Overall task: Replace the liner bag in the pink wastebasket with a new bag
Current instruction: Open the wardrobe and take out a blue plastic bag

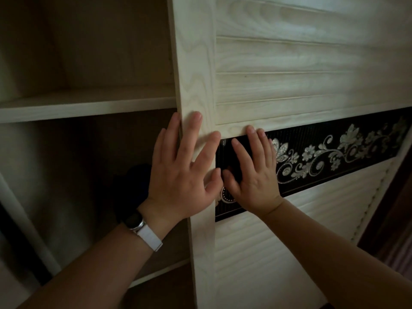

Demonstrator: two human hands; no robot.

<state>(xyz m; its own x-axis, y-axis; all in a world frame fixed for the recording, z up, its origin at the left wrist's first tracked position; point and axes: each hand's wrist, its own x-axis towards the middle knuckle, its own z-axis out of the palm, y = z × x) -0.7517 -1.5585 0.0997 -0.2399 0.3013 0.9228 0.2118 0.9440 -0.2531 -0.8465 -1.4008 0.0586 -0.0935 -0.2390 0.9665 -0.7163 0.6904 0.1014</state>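
Neither the pink wastebasket nor any liner bag is in view. My left hand [182, 172] lies flat with spread fingers on the left edge of a pale wooden sliding wardrobe door [289, 70]; its fingertips wrap slightly around the door's edge. A white-strapped watch sits on that wrist. My right hand [252, 172] presses flat beside it, fingers apart, on the door's black band with silver flowers [334, 152]. Neither hand holds anything.
Left of the door the wardrobe stands open, showing a pale shelf [84, 105] and dark compartments above and below it. A dark blue shape [133, 186] sits low in the lower compartment, too dim to identify. A dark wooden frame [392, 208] borders the right.
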